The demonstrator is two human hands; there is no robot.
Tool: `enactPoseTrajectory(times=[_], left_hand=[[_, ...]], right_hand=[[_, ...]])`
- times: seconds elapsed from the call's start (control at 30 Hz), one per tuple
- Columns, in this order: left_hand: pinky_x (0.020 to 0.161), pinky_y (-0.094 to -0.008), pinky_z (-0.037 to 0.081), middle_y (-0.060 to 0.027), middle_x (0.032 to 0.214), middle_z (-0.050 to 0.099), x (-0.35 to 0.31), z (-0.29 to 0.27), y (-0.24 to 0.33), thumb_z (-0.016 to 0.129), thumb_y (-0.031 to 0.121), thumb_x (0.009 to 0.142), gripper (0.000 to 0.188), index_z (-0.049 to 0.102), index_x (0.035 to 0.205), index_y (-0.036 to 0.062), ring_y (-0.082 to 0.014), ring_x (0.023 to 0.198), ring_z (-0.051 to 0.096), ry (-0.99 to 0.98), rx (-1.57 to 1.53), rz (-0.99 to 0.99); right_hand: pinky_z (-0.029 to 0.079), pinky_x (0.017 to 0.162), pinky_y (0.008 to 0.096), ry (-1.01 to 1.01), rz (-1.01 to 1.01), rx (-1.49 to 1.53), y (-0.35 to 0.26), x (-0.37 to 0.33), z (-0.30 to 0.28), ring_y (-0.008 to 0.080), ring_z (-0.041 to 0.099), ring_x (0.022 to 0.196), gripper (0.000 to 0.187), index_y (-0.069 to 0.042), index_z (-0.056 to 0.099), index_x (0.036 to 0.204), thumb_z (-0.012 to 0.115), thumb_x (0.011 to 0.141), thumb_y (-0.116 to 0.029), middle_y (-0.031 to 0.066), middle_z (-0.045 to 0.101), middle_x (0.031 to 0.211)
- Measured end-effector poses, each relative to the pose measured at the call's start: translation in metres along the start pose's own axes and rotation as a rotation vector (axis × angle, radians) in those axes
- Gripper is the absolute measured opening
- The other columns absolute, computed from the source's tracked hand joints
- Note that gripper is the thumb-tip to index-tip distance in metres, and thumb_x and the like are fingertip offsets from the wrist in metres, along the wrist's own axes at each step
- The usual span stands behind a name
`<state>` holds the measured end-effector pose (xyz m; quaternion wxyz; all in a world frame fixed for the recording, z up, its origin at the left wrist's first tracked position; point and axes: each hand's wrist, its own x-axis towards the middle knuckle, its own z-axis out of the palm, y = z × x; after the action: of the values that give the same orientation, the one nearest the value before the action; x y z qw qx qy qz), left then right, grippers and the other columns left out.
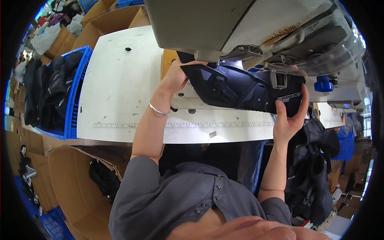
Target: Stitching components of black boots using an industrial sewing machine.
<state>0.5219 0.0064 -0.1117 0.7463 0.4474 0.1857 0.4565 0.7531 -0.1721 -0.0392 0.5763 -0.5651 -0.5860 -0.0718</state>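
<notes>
A black boot upper (236, 89) with moulded panels and small rivets lies under the head of a sewing machine (200, 28). Its upper edge runs beneath the lit needle area, where the needle itself is hard to make out. My left hand (178, 76) grips the left end, its fingers partly hidden behind the material. At the right end my right hand (290, 120) pinches the piece, thumb on the near face and index finger stretched along the edge. A metal presser roller (279, 80) stands just above the upper's right part.
The white table (116, 92) carries a printed ruler strip (224, 125) along its near side. A blue crate (74, 108) of black boot pieces stands left. Below it is an open cardboard box (72, 188). More black boot pieces (312, 172) hang or lie at right.
</notes>
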Motion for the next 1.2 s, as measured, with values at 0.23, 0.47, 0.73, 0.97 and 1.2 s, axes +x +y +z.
enactPoseTrajectory(times=[0.23, 0.47, 0.73, 0.97, 1.2], left_hand=[[0.088, -0.0287, 0.050, -0.0126, 0.108, 0.061, -0.001, 0.007, 0.004, 0.052, 0.001, 0.087, 0.021, 0.061, 0.106, -0.0057, -0.0201, 0.098, 0.060, 0.028, -0.072, -0.043], [0.087, -0.0275, 0.051, -0.0117, 0.104, 0.062, -0.009, 0.016, -0.001, 0.056, 0.001, 0.085, 0.019, 0.064, 0.102, -0.0054, -0.0192, 0.096, 0.061, 0.062, -0.051, -0.021], [0.059, -0.0284, 0.043, -0.0107, 0.073, 0.060, -0.088, 0.064, 0.009, 0.066, 0.011, 0.078, 0.014, 0.060, 0.083, -0.0002, -0.0183, 0.062, 0.056, 0.286, 0.872, 0.101], [0.070, -0.0308, 0.045, -0.0080, 0.106, 0.061, -0.096, 0.089, 0.048, 0.065, 0.002, 0.068, 0.037, 0.061, 0.105, 0.0050, -0.0222, 0.090, 0.057, 0.170, 1.813, 0.894], [0.065, -0.0275, 0.048, -0.0018, 0.115, 0.058, -0.073, 0.069, 0.049, 0.059, 0.008, 0.074, 0.041, 0.058, 0.114, 0.0091, -0.0192, 0.091, 0.056, 0.015, 1.979, 0.718]], right_hand=[[0.038, 0.097, 0.0295, 0.055, 0.017, 0.080, 0.006, 0.003, 0.002, 0.0182, 0.051, 0.112, 0.065, 0.005, 0.039, 0.131, 0.071, 0.074, 0.000, 0.0131, 0.049, 0.127], [0.041, 0.083, 0.0218, 0.033, 0.073, 0.114, 0.027, 0.023, 0.008, 0.0085, 0.052, 0.089, 0.047, 0.004, 0.050, 0.120, 0.068, 0.078, -0.006, 0.0037, 0.059, 0.100], [0.043, 0.082, 0.0318, -0.152, 0.454, 0.555, 0.153, 0.087, 0.032, 0.0179, 0.054, 0.089, 0.035, 0.000, 0.052, 0.109, 0.067, 0.078, -0.009, 0.0064, 0.057, 0.097], [0.042, 0.085, 0.0346, -0.183, 0.095, 0.144, 0.173, 0.100, 0.091, 0.0216, 0.054, 0.092, 0.041, -0.001, 0.051, 0.112, 0.068, 0.078, -0.014, 0.0087, 0.057, 0.099], [0.040, 0.088, 0.0373, -0.142, -0.298, -0.300, 0.099, 0.032, 0.095, 0.0252, 0.054, 0.094, 0.047, -0.002, 0.049, 0.115, 0.070, 0.077, -0.019, 0.0110, 0.056, 0.102]])
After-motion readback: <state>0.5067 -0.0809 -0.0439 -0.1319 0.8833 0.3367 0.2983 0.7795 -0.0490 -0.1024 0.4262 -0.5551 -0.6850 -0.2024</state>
